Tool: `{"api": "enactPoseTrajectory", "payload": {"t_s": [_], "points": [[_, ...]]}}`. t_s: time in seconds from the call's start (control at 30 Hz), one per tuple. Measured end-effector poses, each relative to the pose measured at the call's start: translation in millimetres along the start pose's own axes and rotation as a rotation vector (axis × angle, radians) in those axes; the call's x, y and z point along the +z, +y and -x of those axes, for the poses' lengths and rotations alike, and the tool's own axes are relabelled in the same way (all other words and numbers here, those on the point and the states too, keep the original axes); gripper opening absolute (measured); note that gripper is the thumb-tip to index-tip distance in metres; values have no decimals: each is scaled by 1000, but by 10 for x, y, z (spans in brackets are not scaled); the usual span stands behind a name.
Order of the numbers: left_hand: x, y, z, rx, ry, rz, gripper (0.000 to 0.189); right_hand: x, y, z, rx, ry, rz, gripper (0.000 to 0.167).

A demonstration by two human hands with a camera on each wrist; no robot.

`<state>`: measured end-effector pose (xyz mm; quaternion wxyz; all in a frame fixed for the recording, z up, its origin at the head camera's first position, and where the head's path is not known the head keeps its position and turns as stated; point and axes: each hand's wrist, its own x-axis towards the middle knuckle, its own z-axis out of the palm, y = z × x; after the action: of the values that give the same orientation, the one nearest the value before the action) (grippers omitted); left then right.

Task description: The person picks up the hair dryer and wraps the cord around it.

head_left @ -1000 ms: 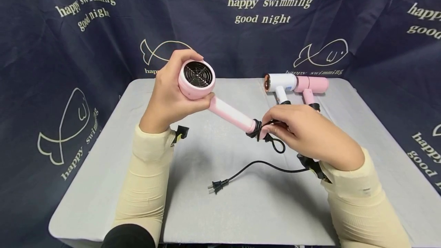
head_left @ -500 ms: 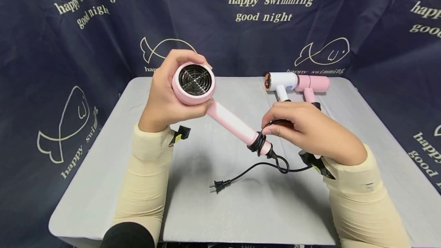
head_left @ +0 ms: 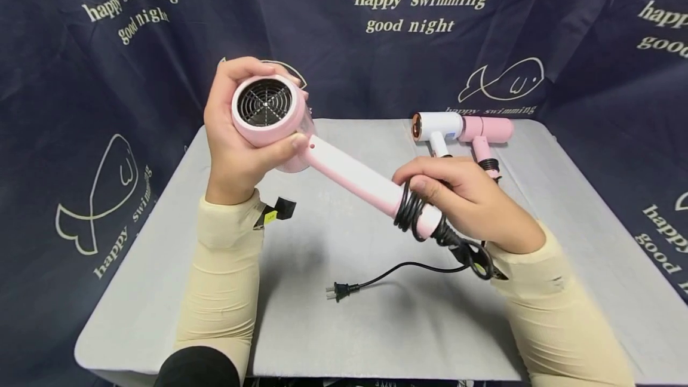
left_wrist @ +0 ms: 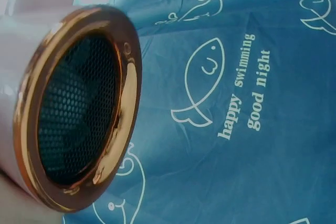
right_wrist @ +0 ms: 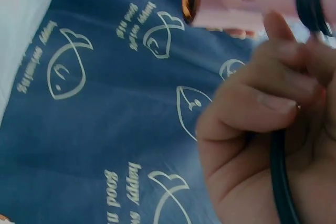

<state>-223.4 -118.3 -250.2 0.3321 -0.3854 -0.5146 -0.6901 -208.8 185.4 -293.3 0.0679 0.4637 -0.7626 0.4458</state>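
Note:
A pink hair dryer (head_left: 355, 178) is held above the table, its round black intake grille facing the head camera. My left hand (head_left: 231, 136) grips the dryer's head, fingers over the top and thumb below the grille. In the left wrist view the copper-rimmed outlet (left_wrist: 79, 108) shows. Black power cord (head_left: 411, 211) is wound in several turns round the handle's lower end. My right hand (head_left: 467, 196) pinches the cord beside these turns; in the right wrist view the loose cord (right_wrist: 281, 177) runs down through its curled fingers. The two-pin plug (head_left: 341, 291) hangs or lies below, left of the right forearm.
A white hair dryer (head_left: 438, 127) and another pink hair dryer (head_left: 489, 130) lie side by side at the table's back right. Black cord is wound round that pink one's handle. The grey-white table (head_left: 301, 339) ends at a dark blue printed curtain (head_left: 322, 28).
My left hand and the dryer's head have moved left and up, and the barrel has turned. The handle end has moved right. My right hand has brought the cord in against the handle's turns.

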Motion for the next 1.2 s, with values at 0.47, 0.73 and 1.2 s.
{"api": "enactPoseTrajectory", "payload": {"t_s": [0.47, 0.73, 1.2], "points": [[72, -42, 4, -66, 165, -65, 57, 144, 48, -84, 190, 198, 37, 23], [115, -23, 14, -74, 224, -184, 57, 174, 62, -68, 271, 127, 178, 31], [123, -68, 25, -46, 304, -333, 56, 290, -24, -39, 365, -3, 445, 69]]}}
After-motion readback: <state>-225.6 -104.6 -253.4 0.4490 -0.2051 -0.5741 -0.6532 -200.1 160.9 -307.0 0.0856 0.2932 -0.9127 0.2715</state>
